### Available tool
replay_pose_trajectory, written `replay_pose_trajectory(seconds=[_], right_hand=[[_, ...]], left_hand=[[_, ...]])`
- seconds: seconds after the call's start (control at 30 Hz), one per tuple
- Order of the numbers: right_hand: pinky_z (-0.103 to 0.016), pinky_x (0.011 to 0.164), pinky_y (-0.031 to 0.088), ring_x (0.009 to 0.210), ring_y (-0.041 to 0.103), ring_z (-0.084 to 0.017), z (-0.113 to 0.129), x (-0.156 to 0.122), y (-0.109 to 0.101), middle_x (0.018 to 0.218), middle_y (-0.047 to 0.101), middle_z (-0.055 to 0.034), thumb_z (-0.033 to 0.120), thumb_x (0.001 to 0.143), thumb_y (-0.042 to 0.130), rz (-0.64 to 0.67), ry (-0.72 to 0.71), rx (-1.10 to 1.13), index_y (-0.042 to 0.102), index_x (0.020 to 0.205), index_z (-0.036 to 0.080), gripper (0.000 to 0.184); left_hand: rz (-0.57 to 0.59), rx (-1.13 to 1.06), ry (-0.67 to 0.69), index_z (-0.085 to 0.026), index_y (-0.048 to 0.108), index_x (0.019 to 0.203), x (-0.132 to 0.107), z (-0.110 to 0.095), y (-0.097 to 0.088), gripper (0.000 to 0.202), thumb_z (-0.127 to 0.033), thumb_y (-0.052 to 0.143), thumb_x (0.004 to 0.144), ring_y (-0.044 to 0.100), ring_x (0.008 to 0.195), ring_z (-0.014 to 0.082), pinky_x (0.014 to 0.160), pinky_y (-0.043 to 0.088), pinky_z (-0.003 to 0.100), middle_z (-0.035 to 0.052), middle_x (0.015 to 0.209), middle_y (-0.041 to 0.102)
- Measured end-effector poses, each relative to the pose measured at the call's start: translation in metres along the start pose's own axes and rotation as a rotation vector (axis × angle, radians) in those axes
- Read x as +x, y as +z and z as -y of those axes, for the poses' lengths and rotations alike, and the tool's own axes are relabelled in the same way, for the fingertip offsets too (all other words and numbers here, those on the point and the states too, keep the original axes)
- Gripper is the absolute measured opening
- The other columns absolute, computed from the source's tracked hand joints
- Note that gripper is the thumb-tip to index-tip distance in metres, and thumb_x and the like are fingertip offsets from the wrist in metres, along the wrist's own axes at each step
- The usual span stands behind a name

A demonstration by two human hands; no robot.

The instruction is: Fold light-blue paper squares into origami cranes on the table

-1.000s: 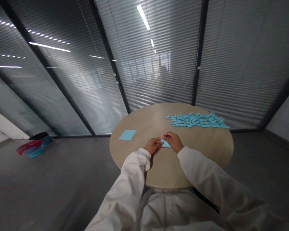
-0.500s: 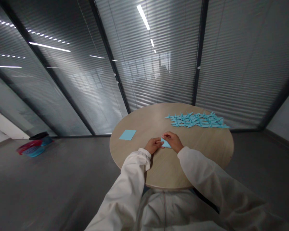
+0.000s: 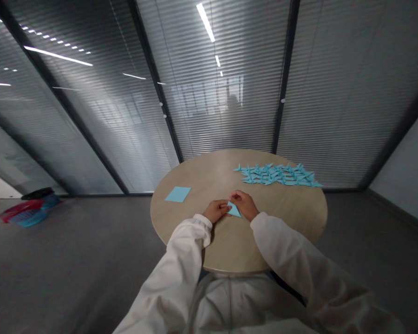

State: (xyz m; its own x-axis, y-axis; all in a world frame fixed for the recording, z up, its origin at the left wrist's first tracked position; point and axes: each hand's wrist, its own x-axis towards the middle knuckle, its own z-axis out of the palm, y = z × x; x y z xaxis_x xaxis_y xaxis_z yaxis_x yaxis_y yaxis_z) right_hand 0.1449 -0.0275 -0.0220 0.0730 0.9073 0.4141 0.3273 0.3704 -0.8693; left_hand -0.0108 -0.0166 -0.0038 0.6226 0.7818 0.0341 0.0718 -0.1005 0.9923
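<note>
A small light-blue paper (image 3: 234, 210), folded to a triangle, lies on the round wooden table (image 3: 285, 218) between my two hands. My left hand (image 3: 215, 210) is curled at its left edge with the fingers pinched on it. My right hand (image 3: 244, 204) is closed over its top and right side, fingertips pressing on the paper. Both arms wear white sleeves. Much of the paper is hidden under my fingers.
A flat stack of light-blue square paper (image 3: 178, 194) lies on the table's left. Several folded blue paper cranes (image 3: 274, 173) are spread at the far right. Glass walls with blinds stand behind. Coloured baskets (image 3: 26, 211) sit on the grey floor at far left.
The view has shifted a little, so the table and everything on it sits slightly further left. My hands stay on the folded paper in much the same grip.
</note>
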Motion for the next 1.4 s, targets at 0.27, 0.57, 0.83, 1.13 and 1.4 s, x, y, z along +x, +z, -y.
replay_pose_trajectory(seconds=[0.27, 0.57, 0.83, 1.13, 1.4], right_hand=[[-0.027, 0.068, 0.046, 0.071, 0.058, -0.016, -0.005, 0.005, -0.006, 0.074, 0.065, -0.0018, 0.044, 0.074, 0.058, -0.102, -0.007, 0.044, 0.062, 0.076, 0.019, 0.025], [-0.027, 0.070, 0.046, 0.073, 0.057, -0.016, -0.001, 0.005, -0.009, 0.075, 0.065, -0.0021, 0.043, 0.076, 0.057, -0.121, -0.024, -0.005, 0.063, 0.074, 0.020, 0.025], [-0.029, 0.079, 0.045, 0.083, 0.060, -0.016, 0.005, 0.001, -0.010, 0.091, 0.065, -0.0049, 0.034, 0.079, 0.059, -0.042, -0.185, -0.084, 0.067, 0.091, 0.020, 0.020], [-0.029, 0.074, 0.046, 0.074, 0.060, -0.016, 0.011, -0.001, -0.012, 0.079, 0.067, -0.0045, 0.037, 0.080, 0.057, -0.070, -0.160, -0.125, 0.071, 0.078, 0.022, 0.020], [-0.029, 0.074, 0.047, 0.076, 0.062, -0.017, 0.012, 0.000, -0.010, 0.081, 0.069, -0.0045, 0.038, 0.079, 0.059, -0.067, -0.143, -0.108, 0.072, 0.079, 0.023, 0.020]], left_hand=[[-0.212, 0.008, 0.063, -0.011, 0.068, 0.084, 0.003, -0.003, -0.005, 0.040, -0.038, 0.076, 0.056, 0.059, 0.062, 0.0126, 0.066, 0.047, 0.026, 0.0041, 0.070, 0.067], [-0.517, 0.099, 0.219, -0.012, 0.066, 0.088, 0.009, 0.002, -0.016, 0.036, -0.036, 0.071, 0.061, 0.053, 0.058, 0.0100, 0.058, 0.042, 0.022, 0.0002, 0.064, 0.060], [-0.474, 0.262, 0.242, -0.014, 0.067, 0.084, 0.003, -0.004, -0.012, 0.031, -0.037, 0.069, 0.063, 0.054, 0.061, 0.0112, 0.060, 0.042, 0.022, 0.0003, 0.066, 0.060], [-0.507, 0.336, 0.304, -0.018, 0.067, 0.095, -0.001, -0.010, -0.010, 0.032, -0.035, 0.066, 0.068, 0.061, 0.076, 0.0149, 0.076, 0.046, 0.027, 0.0031, 0.081, 0.067], [-0.580, 0.328, 0.286, -0.017, 0.064, 0.079, -0.003, -0.014, -0.011, 0.023, -0.035, 0.068, 0.065, 0.058, 0.067, 0.0137, 0.069, 0.045, 0.026, 0.0002, 0.068, 0.064]])
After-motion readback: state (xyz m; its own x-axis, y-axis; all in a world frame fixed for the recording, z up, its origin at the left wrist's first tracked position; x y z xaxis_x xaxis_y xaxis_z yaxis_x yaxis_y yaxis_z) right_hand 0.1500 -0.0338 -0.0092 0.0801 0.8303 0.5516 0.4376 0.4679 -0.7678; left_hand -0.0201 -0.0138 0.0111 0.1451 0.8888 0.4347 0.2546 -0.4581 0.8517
